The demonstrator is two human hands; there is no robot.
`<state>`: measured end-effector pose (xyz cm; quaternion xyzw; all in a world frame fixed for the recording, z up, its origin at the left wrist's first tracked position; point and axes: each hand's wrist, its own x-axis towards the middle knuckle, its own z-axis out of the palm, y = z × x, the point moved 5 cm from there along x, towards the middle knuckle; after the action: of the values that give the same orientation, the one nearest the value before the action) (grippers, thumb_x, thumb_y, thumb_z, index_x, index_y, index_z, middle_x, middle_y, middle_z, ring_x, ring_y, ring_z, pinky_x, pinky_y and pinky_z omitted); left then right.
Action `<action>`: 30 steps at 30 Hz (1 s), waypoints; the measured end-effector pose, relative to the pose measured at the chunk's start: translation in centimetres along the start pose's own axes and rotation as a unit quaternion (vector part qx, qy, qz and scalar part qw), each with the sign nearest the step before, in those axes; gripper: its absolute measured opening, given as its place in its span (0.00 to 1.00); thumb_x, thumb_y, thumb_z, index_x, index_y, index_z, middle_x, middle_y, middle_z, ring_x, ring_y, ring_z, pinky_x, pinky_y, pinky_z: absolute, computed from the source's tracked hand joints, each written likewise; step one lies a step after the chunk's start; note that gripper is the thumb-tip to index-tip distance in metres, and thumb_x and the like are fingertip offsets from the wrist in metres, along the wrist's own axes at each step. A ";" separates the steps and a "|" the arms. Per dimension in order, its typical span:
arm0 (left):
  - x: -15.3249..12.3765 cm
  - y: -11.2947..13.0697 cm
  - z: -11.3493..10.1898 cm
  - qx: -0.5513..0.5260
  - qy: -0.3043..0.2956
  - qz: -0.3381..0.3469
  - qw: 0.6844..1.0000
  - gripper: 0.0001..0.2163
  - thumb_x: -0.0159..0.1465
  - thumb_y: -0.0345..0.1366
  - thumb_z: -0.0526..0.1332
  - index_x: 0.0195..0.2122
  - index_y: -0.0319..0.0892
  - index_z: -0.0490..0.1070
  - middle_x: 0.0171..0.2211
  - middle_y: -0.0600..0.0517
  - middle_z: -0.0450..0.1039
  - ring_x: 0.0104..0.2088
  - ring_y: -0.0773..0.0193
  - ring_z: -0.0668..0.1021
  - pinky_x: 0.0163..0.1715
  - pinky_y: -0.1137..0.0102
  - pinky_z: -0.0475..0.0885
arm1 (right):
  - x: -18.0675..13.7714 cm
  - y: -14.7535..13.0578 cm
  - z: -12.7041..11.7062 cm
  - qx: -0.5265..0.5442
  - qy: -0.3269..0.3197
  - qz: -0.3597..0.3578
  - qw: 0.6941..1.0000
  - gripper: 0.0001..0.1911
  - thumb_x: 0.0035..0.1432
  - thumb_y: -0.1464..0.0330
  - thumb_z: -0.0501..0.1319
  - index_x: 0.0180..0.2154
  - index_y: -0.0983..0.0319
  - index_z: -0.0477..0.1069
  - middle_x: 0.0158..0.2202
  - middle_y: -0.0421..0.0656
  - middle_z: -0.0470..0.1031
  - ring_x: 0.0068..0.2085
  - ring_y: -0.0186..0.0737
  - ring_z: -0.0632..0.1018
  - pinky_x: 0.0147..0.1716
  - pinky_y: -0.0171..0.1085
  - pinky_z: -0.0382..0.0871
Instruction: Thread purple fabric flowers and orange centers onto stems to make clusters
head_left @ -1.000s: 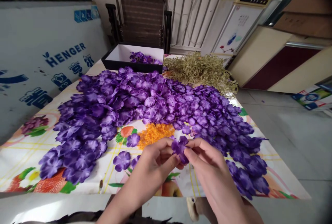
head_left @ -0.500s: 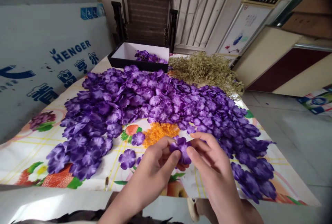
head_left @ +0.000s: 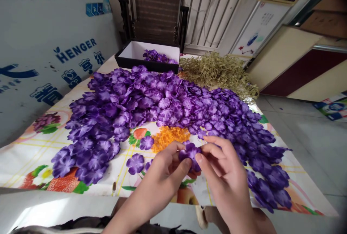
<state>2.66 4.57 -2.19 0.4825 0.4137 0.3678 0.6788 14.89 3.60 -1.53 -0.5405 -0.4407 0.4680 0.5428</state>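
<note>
Between my two hands, just above the near edge of the table, is a purple artificial flower [head_left: 190,151]. My left hand [head_left: 169,172] pinches its left side with thumb and fingers. From the right, my right hand [head_left: 223,170] grips the petal edge between thumb and forefinger. The flower's underside is hidden by my fingers. Right behind my hands lies a small heap of orange stamens [head_left: 169,136]. A few loose purple petal pieces [head_left: 135,164] rest left of my left hand. A wide arc of purple petal pieces [head_left: 162,98] is piled beyond.
A black box [head_left: 148,64] with a white inside holds purple flowers at the back. Beside it lies a bundle of dry green stems [head_left: 219,71]. A chair [head_left: 157,13] stands behind the table, a white freezer-like cabinet [head_left: 54,28] at left, and a water dispenser [head_left: 260,28] at back right.
The view has shifted slightly, so the table appears a little further right. Both hands keep hold of the same purple flower, with hardly any finger movement.
</note>
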 end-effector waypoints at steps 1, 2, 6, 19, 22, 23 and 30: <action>0.1 0.0 -0.3 -0.004 0.011 0.003 1.000 0.04 0.66 0.34 0.56 0.37 0.40 0.66 0.31 0.51 0.75 0.33 0.64 0.77 0.36 0.69 0.72 | 0.2 0.2 -0.2 -0.012 0.007 -0.016 1.000 0.12 0.58 0.66 0.62 0.45 0.55 0.66 0.32 0.38 0.74 0.32 0.35 0.77 0.31 0.31 0.73; 0.3 0.0 -0.8 -0.006 0.030 0.007 0.999 0.03 0.66 0.33 0.57 0.36 0.39 0.66 0.30 0.52 0.75 0.32 0.65 0.77 0.35 0.70 0.72 | 0.5 0.4 -0.4 -0.027 0.017 -0.034 0.999 0.12 0.59 0.66 0.61 0.46 0.55 0.66 0.33 0.39 0.73 0.33 0.36 0.77 0.33 0.33 0.74; 1.0 -0.1 -3.8 -0.008 0.159 0.017 0.987 0.02 0.62 0.31 0.59 0.34 0.38 0.66 0.26 0.53 0.76 0.27 0.66 0.78 0.34 0.70 0.74 | 2.2 2.1 -1.5 -0.187 0.055 -0.117 0.974 0.10 0.62 0.67 0.55 0.45 0.60 0.66 0.37 0.46 0.75 0.38 0.41 0.78 0.39 0.41 0.73; 1.6 -0.3 -6.1 -0.010 0.228 0.046 0.972 0.06 0.60 0.33 0.60 0.37 0.37 0.69 0.26 0.54 0.76 0.28 0.65 0.80 0.34 0.70 0.77 | 4.8 7.3 3.3 -0.427 -0.125 -0.127 0.887 0.09 0.51 0.79 0.54 0.27 0.62 0.68 0.30 0.47 0.73 0.31 0.44 0.74 0.29 0.38 0.66; 1.6 -0.4 -6.3 -0.006 0.230 0.046 0.972 0.04 0.60 0.33 0.60 0.34 0.38 0.68 0.25 0.55 0.75 0.28 0.66 0.79 0.34 0.71 0.77 | 4.9 7.5 3.4 -0.453 -0.124 -0.126 0.874 0.10 0.54 0.79 0.52 0.27 0.62 0.68 0.29 0.49 0.73 0.32 0.47 0.74 0.31 0.40 0.65; 1.5 -0.4 -6.3 -0.003 0.231 0.045 0.972 0.03 0.60 0.33 0.60 0.33 0.39 0.68 0.25 0.55 0.75 0.28 0.66 0.79 0.34 0.71 0.77 | 4.9 7.5 3.3 -0.457 -0.124 -0.128 0.871 0.10 0.54 0.78 0.51 0.27 0.62 0.68 0.29 0.48 0.73 0.32 0.47 0.74 0.31 0.40 0.65; 1.3 -0.5 -6.5 0.029 0.217 0.041 0.975 0.06 0.63 0.35 0.59 0.39 0.38 0.67 0.29 0.53 0.76 0.31 0.63 0.80 0.38 0.66 0.76 | 4.6 7.2 2.9 -0.444 -0.113 -0.131 0.879 0.07 0.57 0.75 0.53 0.31 0.61 0.68 0.31 0.46 0.73 0.31 0.43 0.74 0.30 0.37 0.65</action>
<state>-2.69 7.90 -4.23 0.4270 0.5419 0.4791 0.5427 12.62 8.48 -8.77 -0.6058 -0.7273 0.2059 0.2484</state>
